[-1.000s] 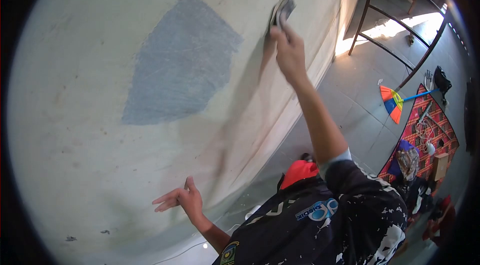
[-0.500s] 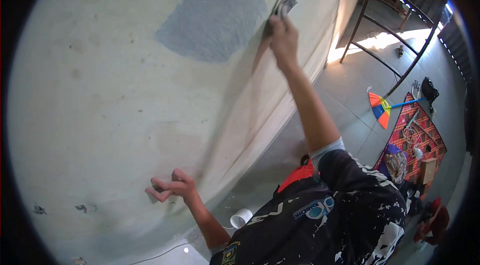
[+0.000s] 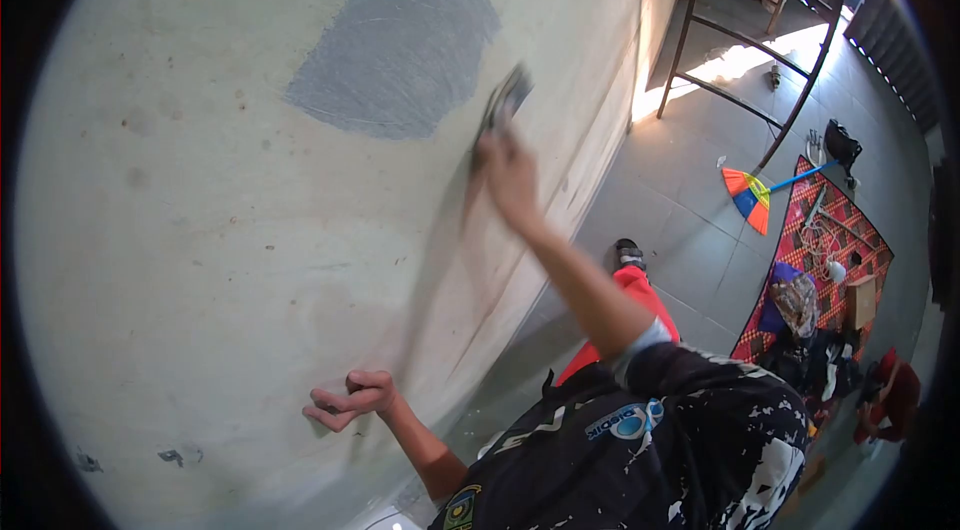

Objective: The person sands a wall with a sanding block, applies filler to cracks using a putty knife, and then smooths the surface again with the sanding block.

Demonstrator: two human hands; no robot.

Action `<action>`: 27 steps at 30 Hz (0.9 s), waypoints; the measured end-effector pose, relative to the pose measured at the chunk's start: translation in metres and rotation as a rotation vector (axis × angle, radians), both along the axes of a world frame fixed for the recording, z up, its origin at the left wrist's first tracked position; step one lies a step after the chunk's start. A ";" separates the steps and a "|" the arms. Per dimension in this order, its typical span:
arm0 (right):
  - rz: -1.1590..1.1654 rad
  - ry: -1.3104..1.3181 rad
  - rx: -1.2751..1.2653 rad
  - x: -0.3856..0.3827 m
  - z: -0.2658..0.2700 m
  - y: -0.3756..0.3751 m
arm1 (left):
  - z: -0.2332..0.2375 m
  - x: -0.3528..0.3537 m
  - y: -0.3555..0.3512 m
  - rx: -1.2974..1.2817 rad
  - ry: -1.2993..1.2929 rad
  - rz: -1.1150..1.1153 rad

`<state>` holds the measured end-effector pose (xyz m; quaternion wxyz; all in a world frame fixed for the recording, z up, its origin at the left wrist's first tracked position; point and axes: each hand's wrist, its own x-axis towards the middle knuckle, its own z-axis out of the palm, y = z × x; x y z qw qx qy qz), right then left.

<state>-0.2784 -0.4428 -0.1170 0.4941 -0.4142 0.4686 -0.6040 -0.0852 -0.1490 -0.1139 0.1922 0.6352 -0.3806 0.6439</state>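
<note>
Right hand [image 3: 510,180], grip closed on a sanding pad [image 3: 503,102] held flat to the wall [image 3: 200,210]; the empty, half-curled left hand [image 3: 350,400] braces below for balance.

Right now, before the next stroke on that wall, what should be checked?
1. Right hand grips the flat tool: ok.
2. Tool lies against the wall: ok, just below the grey patch.
3. Left hand braced on the wall, fingers bent: ok.
4. Tool's face clean: cannot tell, blurred.
5. Broom and metal frame apart from the raised arm: ok.
6. Footing: cannot tell, only one shoe shows.
</note>
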 end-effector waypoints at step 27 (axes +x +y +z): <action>0.035 -0.208 0.249 0.002 -0.032 0.009 | 0.004 -0.005 0.000 0.047 -0.023 0.077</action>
